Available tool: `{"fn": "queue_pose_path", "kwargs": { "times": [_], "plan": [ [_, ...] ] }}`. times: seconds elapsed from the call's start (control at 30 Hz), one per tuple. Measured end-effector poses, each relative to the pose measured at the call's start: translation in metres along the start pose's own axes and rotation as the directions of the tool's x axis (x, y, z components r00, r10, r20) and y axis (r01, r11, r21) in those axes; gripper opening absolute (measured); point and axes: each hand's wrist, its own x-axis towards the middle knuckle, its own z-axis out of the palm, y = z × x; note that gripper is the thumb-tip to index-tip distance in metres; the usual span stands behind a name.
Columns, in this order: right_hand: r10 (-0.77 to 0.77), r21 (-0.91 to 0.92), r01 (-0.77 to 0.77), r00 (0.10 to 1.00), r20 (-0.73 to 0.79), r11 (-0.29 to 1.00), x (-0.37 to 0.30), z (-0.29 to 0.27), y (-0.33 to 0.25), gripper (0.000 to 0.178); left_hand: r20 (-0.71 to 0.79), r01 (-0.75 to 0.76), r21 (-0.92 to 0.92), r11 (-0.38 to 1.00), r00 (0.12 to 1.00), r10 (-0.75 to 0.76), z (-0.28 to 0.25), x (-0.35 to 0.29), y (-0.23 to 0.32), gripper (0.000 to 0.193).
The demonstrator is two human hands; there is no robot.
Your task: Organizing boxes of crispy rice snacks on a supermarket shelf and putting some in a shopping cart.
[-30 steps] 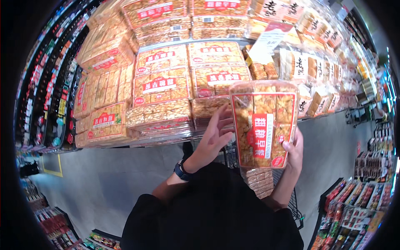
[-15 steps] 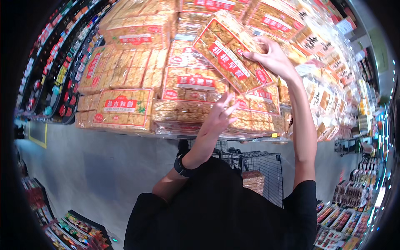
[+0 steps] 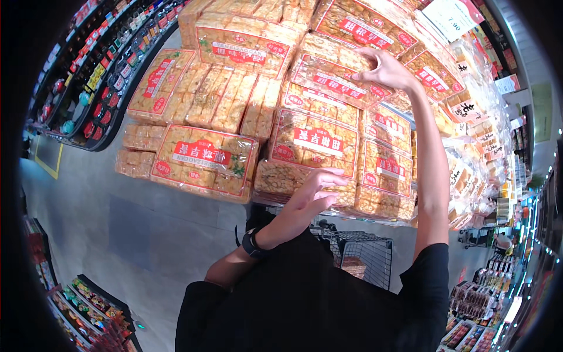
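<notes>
My right hand (image 3: 387,70) reaches to the back of the display, thumb and fingers closed on the edge of a clear-wrapped pack of golden snack bars (image 3: 334,79) with a red label. This pack rests among other packs, its label side tilted toward me; whether it lies fully flat I cannot tell. My left hand (image 3: 314,196) hovers over the front edge of the stack, fingers stretched out and holding nothing. Just beyond it is a large label-up pack (image 3: 314,141). Beside that, nearer the right, stand smaller packs (image 3: 384,170).
More wrapped packs (image 3: 202,158) are piled at the left. White-bagged goods (image 3: 475,170) fill the right side, under a price sign (image 3: 451,20). Below the display edge stands a wire shopping cart (image 3: 375,252) with a brown pack (image 3: 353,267) inside. Dark shelves (image 3: 111,88) line the far left.
The pack in my right hand has gone from raised and slanted to resting among the back packs. My left hand has come slightly nearer to me. The view has shifted.
</notes>
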Motion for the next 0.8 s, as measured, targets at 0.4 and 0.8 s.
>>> {"fn": "queue_pose_path", "kwargs": {
  "times": [0.4,0.8],
  "plan": [
    [-0.105,-0.291,0.029,0.962,-0.250,0.956,-0.022,0.031,-0.008,0.074,0.114,0.104,-0.014,0.995,0.988,-0.102,-0.016,0.004,0.000,0.036],
    [-0.128,-0.228,0.073,0.964,-0.235,0.971,-0.052,0.024,0.018,0.068,-0.016,0.164,-0.135,0.977,0.986,-0.168,-0.011,0.023,0.005,0.032]
  ]
}}
